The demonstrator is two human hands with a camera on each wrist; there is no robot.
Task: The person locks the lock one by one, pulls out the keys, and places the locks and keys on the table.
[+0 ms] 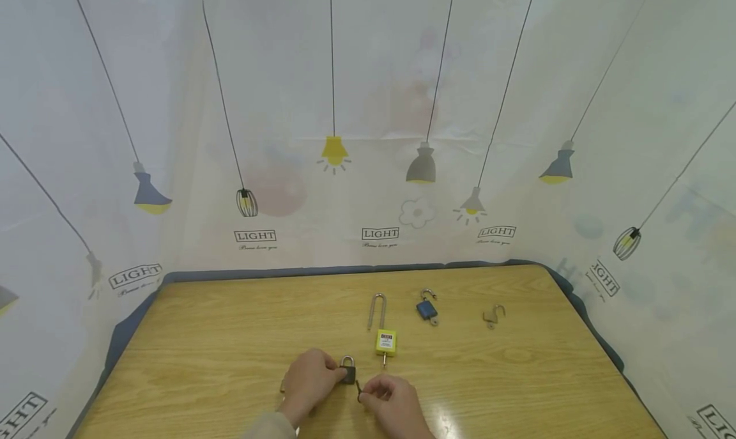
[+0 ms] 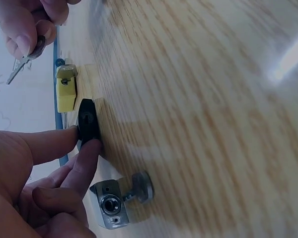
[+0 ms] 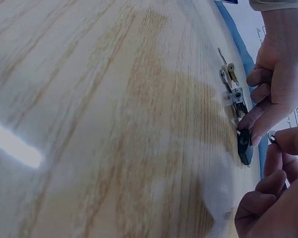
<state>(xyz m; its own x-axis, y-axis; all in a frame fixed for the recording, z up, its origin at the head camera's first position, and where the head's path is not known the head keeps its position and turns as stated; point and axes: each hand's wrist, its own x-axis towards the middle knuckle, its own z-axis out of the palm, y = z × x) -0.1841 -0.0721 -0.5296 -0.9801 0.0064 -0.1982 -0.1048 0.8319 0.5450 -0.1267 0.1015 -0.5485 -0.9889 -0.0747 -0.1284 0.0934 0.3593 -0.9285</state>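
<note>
Between thumb and fingers, my left hand pinches a small black padlock close over the wooden table. Its silver shackle is down in the body and points away from me. The padlock's keyhole end faces the camera in the left wrist view. Just to the right, my right hand pinches a small key by its dark head, the blade sticking out. The key is apart from the padlock. A silver padlock with a key in it lies beside my left hand, mostly hidden in the head view.
Beyond my hands lies a yellow padlock with a long raised shackle and a key in it. Farther right are a blue padlock and a brass-coloured padlock, both with open shackles and keys. A printed curtain surrounds the table.
</note>
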